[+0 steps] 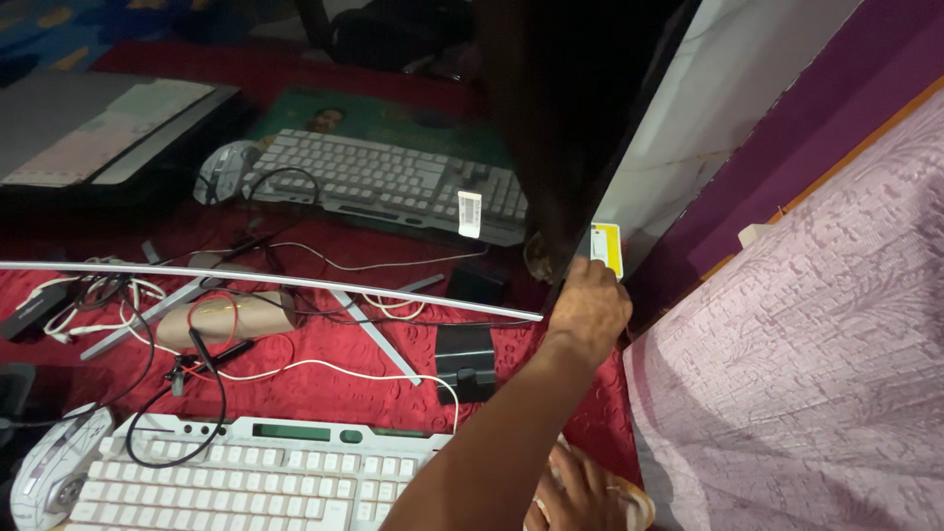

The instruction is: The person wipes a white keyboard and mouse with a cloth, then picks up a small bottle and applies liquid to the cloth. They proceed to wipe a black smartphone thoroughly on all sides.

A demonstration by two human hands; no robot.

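— Where is your right hand (588, 307)?
— Up at the monitor's (580, 118) lower corner, touching its edge beside the yellow tag (607, 249).
— And your left hand (580, 492)?
— Low down, resting by the white keyboard (246, 477) on the red cloth (324, 374). A mouse (54, 467) sits left of the keyboard, cables (211, 379) tangled behind it.

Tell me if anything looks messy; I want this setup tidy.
Yes. White, black and red cables lie tangled on the red cloth around the monitor stand's legs, and one black cable loops onto the white keyboard at its top edge.
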